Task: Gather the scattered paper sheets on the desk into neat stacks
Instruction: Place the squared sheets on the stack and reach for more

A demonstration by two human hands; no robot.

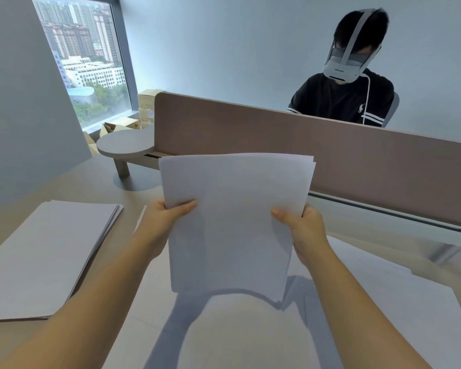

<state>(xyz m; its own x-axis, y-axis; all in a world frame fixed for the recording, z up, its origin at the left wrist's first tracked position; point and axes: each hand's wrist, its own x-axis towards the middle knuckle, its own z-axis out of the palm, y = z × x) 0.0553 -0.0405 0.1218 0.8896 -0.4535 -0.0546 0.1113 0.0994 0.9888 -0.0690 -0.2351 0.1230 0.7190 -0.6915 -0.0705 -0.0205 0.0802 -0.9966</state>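
I hold a bundle of white paper sheets (pixel 234 217) upright above the desk, its lower edge hanging just over the surface. My left hand (pixel 168 217) grips its left edge, thumb on the front. My right hand (pixel 301 227) grips its right edge the same way. The sheets' top edges are slightly uneven. A neat stack of paper (pixel 45 251) lies flat on the desk at the left. More loose white sheets (pixel 383 302) lie spread on the desk under and to the right of the bundle.
A brown divider panel (pixel 330 155) runs across the back of the desk (pixel 96 182). A small round grey shelf (pixel 123 145) stands at its left end. Behind the divider sits a person (pixel 343 99) wearing a headset. Cardboard boxes (pixel 147 107) stand by the window.
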